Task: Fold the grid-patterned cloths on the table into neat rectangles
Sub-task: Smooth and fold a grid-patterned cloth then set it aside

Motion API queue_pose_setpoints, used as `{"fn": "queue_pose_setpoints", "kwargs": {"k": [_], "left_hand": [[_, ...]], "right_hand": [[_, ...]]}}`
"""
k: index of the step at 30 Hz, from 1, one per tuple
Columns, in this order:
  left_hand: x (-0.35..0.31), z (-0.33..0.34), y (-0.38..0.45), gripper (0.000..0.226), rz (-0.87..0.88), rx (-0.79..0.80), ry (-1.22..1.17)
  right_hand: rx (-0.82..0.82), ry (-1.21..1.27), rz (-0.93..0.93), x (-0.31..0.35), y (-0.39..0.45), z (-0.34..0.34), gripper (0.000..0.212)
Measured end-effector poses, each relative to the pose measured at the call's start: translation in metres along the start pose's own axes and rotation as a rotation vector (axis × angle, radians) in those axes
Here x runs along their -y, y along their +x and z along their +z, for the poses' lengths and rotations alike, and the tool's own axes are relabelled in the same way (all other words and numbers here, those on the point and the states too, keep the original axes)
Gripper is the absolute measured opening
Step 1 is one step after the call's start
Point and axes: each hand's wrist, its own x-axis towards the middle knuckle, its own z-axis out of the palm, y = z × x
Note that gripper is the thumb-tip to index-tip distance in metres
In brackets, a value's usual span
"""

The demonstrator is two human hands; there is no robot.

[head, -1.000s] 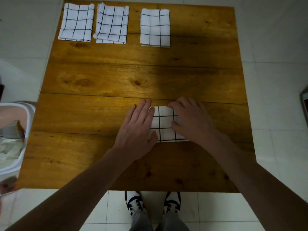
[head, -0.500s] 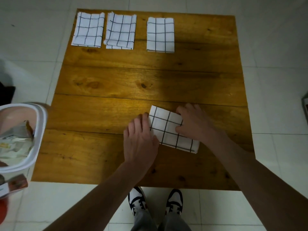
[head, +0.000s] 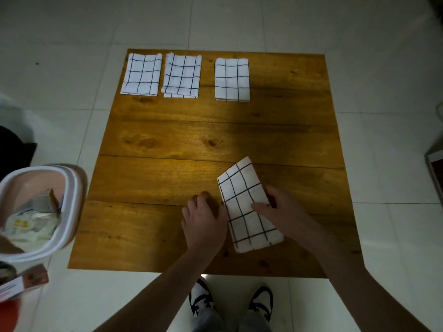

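A folded white cloth with a black grid (head: 244, 197) lies slanted near the front of the wooden table (head: 191, 140). My right hand (head: 275, 209) grips its right edge, thumb on top and fingers curled round the side. My left hand (head: 205, 219) sits just left of the cloth with fingers curled, touching its left edge; whether it holds the cloth is hidden. Three folded grid cloths lie in a row along the far edge: one at the far left (head: 142, 74), one beside it (head: 182, 75), one further right (head: 231, 79).
A white bin (head: 69, 200) with rubbish inside stands on the tiled floor at the table's left. A box corner (head: 24, 281) shows below it. My shoes (head: 203, 300) are under the front edge. A dark object sits at the far right edge.
The folded cloth has turned and lifted from lying flat under both palms to slanting lengthwise. My right hand now grips its edge; my left hand has slid off to its left side.
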Motion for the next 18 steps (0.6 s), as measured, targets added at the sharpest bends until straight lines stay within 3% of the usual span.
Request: {"fn": "queue_pose_setpoints", "kwargs": {"k": [3,5,11,18], "left_hand": [[-0.011,-0.021,-0.008,0.018,-0.091,0.186,-0.404],[-0.022,-0.041,-0.018,0.013,-0.121,0.243,-0.565],[-0.052,-0.104,-0.052,0.011,-0.118,0.219,-0.739],[-0.106,-0.189,-0.105,0.014,-0.021,0.208,-0.824]], "right_hand": [[-0.045,0.085,-0.006,0.008,-0.020,0.006,0.024],[-0.084,0.115,-0.012,0.018,-0.034,0.007,0.020],[-0.201,0.086,-0.011,0.062,-0.085,-0.009,0.006],[-0.348,0.097,-0.068,0.139,-0.157,-0.034,0.009]]}}
